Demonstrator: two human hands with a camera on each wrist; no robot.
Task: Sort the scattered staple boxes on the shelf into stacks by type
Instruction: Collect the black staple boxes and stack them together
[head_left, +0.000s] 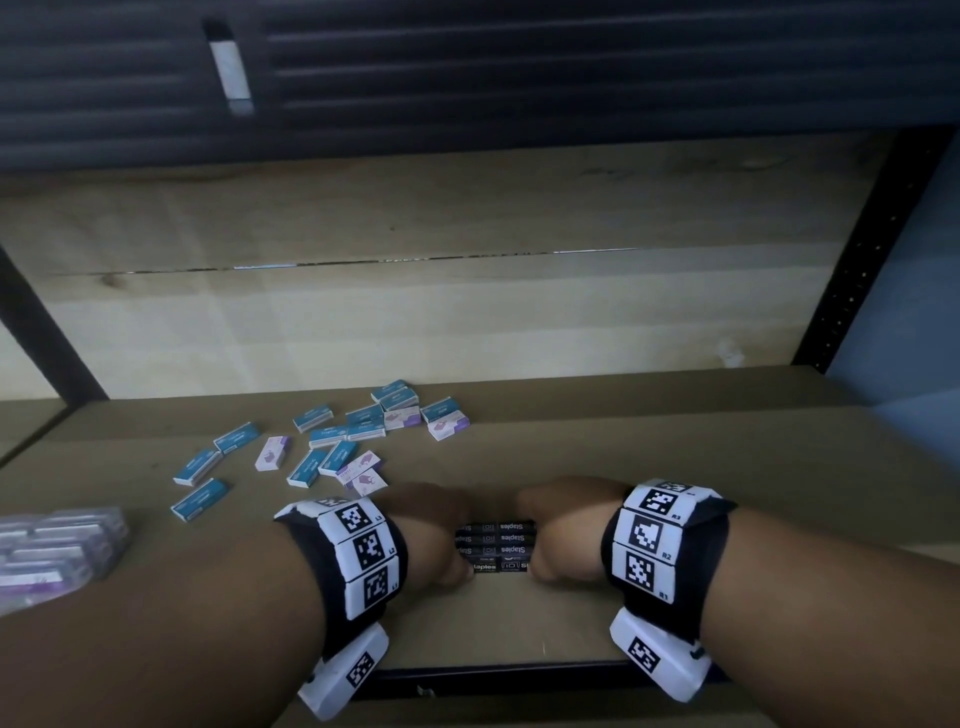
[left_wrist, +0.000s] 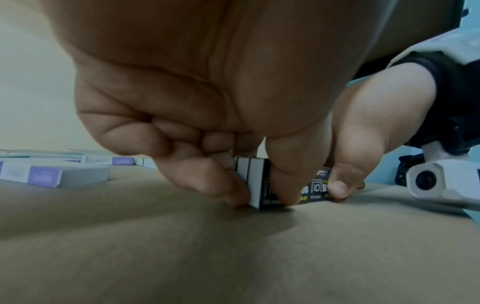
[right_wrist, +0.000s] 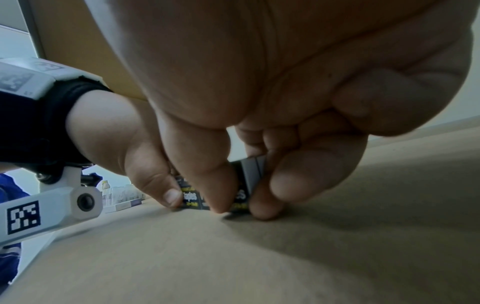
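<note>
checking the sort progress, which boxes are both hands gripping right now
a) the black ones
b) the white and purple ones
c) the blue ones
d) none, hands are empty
a: the left hand and right hand pinch the two ends of a row of black boxes standing on the shelf, while the blue boxes and white and purple boxes lie untouched farther back.

"Staples" in white on the black boxes (head_left: 496, 546) — upside down on the upper rows, upright on the lowest; a framed "10" beside it (left_wrist: 316, 186), yellow small print below too blurred to read. "L1", "L2", "L3" on the left wristband's marker tiles (head_left: 370, 551); "R1", "R2", "R3" on the right's (head_left: 647, 540). Purple-and-white box (left_wrist: 41, 174) — lettering inverted, not legible.
</note>
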